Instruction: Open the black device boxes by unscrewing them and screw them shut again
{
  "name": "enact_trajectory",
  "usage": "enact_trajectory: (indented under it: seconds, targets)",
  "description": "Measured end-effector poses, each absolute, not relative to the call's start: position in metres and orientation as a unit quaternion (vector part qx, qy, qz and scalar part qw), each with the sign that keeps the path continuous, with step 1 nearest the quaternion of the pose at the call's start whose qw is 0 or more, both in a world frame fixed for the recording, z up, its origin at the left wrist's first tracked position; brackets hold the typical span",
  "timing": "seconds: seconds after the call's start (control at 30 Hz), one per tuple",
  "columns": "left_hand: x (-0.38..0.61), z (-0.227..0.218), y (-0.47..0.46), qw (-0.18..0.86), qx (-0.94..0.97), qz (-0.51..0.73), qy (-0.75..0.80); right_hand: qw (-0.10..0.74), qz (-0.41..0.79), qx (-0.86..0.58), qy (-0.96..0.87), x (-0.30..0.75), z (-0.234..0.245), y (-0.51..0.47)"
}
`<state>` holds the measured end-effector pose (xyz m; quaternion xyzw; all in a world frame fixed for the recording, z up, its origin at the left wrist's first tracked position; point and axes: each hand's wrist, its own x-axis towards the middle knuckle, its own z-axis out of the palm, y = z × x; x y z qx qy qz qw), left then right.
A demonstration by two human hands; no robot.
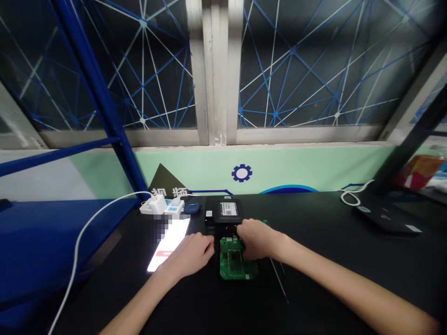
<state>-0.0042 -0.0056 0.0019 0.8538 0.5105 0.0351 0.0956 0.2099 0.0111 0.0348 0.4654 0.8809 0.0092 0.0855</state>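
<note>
A green circuit board (230, 266) lies on the black table in front of me. My right hand (256, 237) is over its upper right part, fingers bent and pressed together; whatever is in them is hidden. Just left of the board is my left hand (196, 252), curled closed, with its inside out of sight. A lit phone (172, 239) lies partly behind that hand. Beyond the board sits a black device casing (223, 210) with a white label. Thin metal rods (279, 281) stretch from beneath my right wrist toward the table's front; their kind cannot be made out.
A white power strip (172, 207) with a plugged-in charger stands at the back left, its white cable (78, 237) curving forward. Beside it is a small dark blue case (192, 207). A flat black device (386, 214) lies at the right near a white cable loop (350, 198).
</note>
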Motion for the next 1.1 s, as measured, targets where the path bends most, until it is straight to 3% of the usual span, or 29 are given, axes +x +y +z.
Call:
enact_trajectory:
  seconds: [0.2, 0.4, 0.6, 0.87, 1.1]
  targets:
    - [-0.007, -0.001, -0.006, 0.086, 0.858, 0.045, 0.504, 0.090, -0.013, 0.459, 0.884, 0.209, 0.037, 0.013]
    - [-0.008, -0.004, -0.005, 0.085, 0.861, 0.052, 0.498, 0.054, -0.123, 0.478, 0.868, 0.225, 0.043, 0.012]
    - [-0.010, -0.006, -0.003, 0.085, 0.862, 0.048, 0.498, -0.051, -0.230, 0.422, 0.876, 0.247, 0.038, 0.015]
    - [-0.008, -0.006, -0.003, 0.083, 0.864, 0.046, 0.495, -0.260, -0.390, 0.363, 0.806, 0.274, 0.012, 0.018]
    - [-0.004, 0.001, -0.007, 0.108, 0.864, 0.050, 0.489, -0.346, -0.432, 0.354, 0.754, 0.288, 0.011, 0.020]
